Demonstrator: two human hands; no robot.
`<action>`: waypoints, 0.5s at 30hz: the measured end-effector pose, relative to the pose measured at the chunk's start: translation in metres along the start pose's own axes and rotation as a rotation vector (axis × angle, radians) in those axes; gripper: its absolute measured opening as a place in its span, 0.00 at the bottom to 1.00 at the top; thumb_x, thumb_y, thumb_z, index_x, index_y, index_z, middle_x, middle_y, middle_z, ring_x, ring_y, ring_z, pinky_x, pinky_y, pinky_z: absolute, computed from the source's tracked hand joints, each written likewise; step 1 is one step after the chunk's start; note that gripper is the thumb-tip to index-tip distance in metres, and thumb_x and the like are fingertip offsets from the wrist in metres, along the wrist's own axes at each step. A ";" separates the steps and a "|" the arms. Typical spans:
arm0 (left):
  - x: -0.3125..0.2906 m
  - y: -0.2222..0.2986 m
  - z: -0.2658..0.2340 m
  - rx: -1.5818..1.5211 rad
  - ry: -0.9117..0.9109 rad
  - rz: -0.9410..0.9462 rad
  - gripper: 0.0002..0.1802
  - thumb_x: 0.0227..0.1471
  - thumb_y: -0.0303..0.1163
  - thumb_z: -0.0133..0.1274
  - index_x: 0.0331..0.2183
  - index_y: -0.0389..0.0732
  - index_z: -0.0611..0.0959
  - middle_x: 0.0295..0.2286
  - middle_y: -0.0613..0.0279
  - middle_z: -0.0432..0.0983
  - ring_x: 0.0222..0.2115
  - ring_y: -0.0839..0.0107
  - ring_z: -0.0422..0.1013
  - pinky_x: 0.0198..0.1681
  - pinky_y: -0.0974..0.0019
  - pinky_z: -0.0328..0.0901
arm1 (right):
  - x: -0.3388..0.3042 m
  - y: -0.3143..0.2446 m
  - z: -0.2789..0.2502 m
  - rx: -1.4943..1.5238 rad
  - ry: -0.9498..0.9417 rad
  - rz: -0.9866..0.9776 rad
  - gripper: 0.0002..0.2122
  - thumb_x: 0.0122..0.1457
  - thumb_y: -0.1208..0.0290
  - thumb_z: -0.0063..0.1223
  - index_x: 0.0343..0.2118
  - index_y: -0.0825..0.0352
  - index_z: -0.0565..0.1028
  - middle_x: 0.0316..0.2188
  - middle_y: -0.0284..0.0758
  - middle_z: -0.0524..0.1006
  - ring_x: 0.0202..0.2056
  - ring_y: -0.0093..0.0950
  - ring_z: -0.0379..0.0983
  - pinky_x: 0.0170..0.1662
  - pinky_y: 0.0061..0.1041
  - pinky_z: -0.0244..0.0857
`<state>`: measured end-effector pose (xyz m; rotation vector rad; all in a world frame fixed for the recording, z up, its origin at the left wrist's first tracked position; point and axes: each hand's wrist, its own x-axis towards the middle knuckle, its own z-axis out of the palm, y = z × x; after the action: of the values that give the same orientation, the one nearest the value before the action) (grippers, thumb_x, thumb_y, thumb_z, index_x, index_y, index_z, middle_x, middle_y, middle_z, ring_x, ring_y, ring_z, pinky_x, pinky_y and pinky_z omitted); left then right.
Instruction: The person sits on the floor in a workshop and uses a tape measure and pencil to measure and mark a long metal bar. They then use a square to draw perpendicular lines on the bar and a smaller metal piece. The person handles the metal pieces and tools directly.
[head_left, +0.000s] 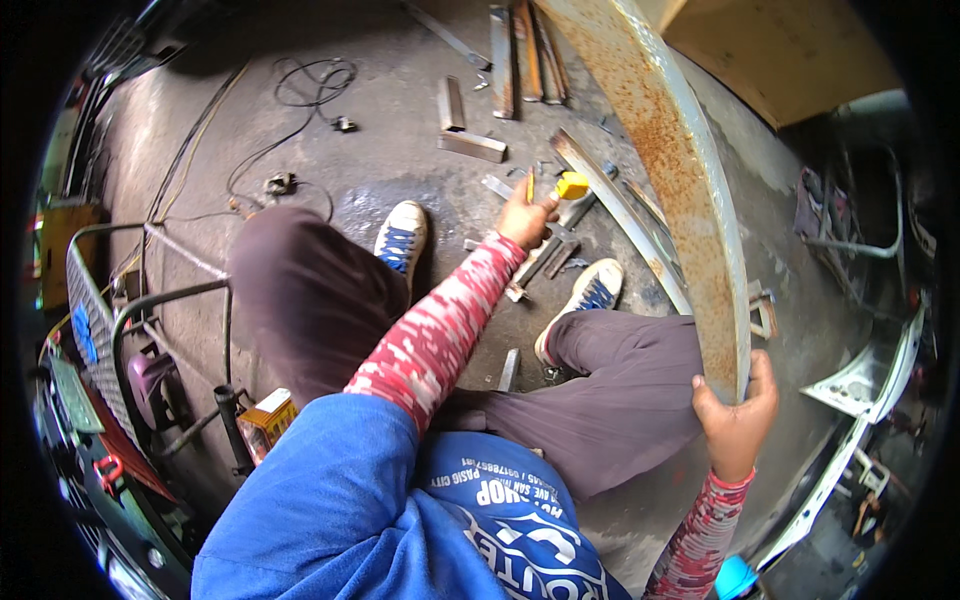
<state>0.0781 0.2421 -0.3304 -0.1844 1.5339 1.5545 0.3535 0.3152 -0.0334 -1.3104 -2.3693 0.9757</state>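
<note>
My left hand [526, 217], in a red-and-white patterned sleeve, reaches forward between my shoes, low over the metal pieces. Its fingers are closed at a yellow tape measure [571, 186], and a thin yellow strip [530, 184] shows beside the fingers; I cannot tell whether it is part of the tape measure. At my right side, my right hand [738, 415] grips the near end of a long, rust-spotted metal bar [690, 180], thumb on one side and fingers on the other. The bar rises forward past my right knee and leaves the top of the view.
Metal bars [620, 220] and short square tube pieces [472, 146] lie on the concrete floor ahead. A black cable [290, 135] coils at the far left. A metal-framed chair [150, 300] and a small box [268, 420] stand left. White metal parts [850, 390] lie right, below a brown panel [790, 60].
</note>
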 end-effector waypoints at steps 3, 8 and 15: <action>-0.055 0.024 -0.001 -0.174 -0.055 -0.166 0.22 0.68 0.40 0.52 0.60 0.46 0.74 0.28 0.52 0.84 0.17 0.69 0.72 0.16 0.65 0.60 | 0.007 0.002 0.007 -0.002 -0.048 -0.077 0.17 0.48 0.81 0.68 0.42 0.72 0.76 0.35 0.35 0.79 0.37 0.25 0.74 0.46 0.29 0.70; -0.184 0.102 -0.005 -0.217 -0.212 0.018 0.22 0.70 0.45 0.45 0.52 0.37 0.78 0.32 0.59 0.81 0.19 0.74 0.74 0.19 0.68 0.65 | 0.028 0.003 0.022 0.035 -0.216 -0.191 0.15 0.52 0.83 0.66 0.43 0.72 0.76 0.37 0.33 0.80 0.39 0.22 0.74 0.47 0.26 0.70; -0.319 0.139 -0.207 -0.329 -0.390 0.661 0.28 0.75 0.49 0.38 0.53 0.33 0.79 0.32 0.50 0.84 0.21 0.73 0.76 0.26 0.74 0.71 | 0.033 -0.033 0.027 0.013 -0.426 -0.193 0.17 0.52 0.84 0.64 0.46 0.72 0.76 0.39 0.33 0.80 0.39 0.23 0.75 0.47 0.24 0.69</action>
<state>0.0680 -0.0622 -0.0634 0.4676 1.0650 2.1981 0.2995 0.3192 -0.0343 -0.9141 -2.7268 1.3111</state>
